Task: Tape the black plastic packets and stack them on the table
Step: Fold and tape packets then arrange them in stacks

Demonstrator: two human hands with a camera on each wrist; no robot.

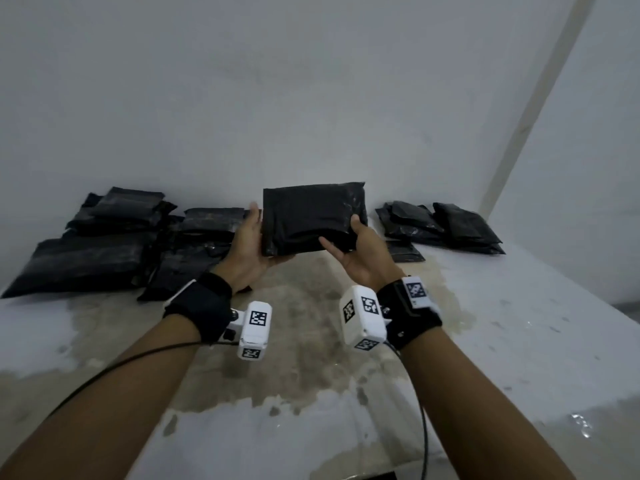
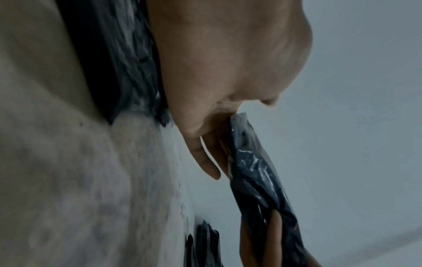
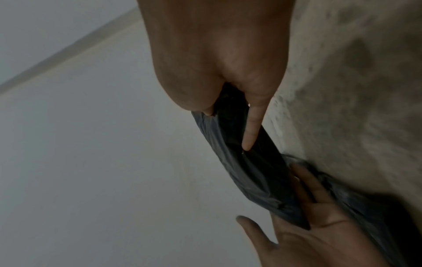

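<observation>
Above the stained white bench (image 1: 519, 341), the flat rectangular black plastic packet (image 1: 311, 216) lies crosswise: left hand (image 1: 247, 247) cradles its left edge with straight fingers, right hand (image 1: 360, 252) pinches its right.

- Both forearms reach forward over the counter (image 1: 519, 323), bare, each with a black wrist strap carrying a white marker-tagged camera block.
- The left hand (image 1: 247, 249) is palm up at the left edge of the black packet (image 1: 311, 216), fingers straight beneath it, thumb raised beside it.
- The right hand (image 1: 360, 258) grips the packet's lower right corner, thumb on the front face, fingers (image 3: 252, 126) extended along the underside.
- The packet is held clear above the counter.
</observation>
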